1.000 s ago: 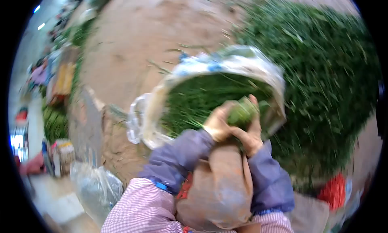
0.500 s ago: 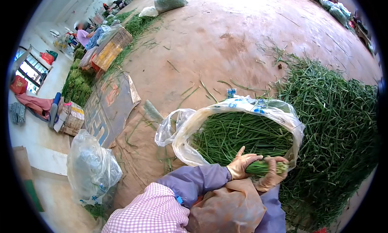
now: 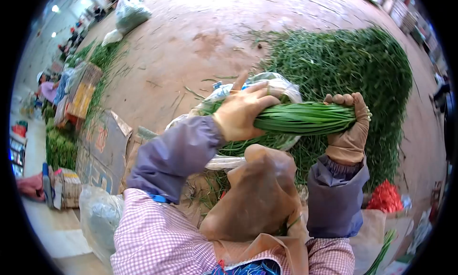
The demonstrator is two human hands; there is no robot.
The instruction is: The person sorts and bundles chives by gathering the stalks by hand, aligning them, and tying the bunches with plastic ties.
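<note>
In front of me a bunch of green chives (image 3: 305, 118) lies level across both gloved hands, its pale cut ends to the right. My right hand (image 3: 350, 127) is wrapped around the pale end, fingers curled over the top. My left hand (image 3: 243, 112) grips the leafy left end, thumb pointing up. Beneath and behind the bunch is a clear plastic bag (image 3: 279, 84), its mouth open, with more chives in it; my hands and the bunch hide much of it. A brown apron (image 3: 255, 194) covers my lap below.
A large heap of loose greens (image 3: 343, 60) spreads on the floor to the right. A red tangle (image 3: 385, 197) lies at lower right. On the left are a clear bag (image 3: 100, 210), a flattened cardboard sheet (image 3: 102, 146) and boxes (image 3: 86, 91). A seated person (image 3: 47, 90) is farther back.
Both hands have lifted the bunch up from the bag's near edge, and it now shows at full length between them. The view has turned to the right, bringing the red tangle into sight.
</note>
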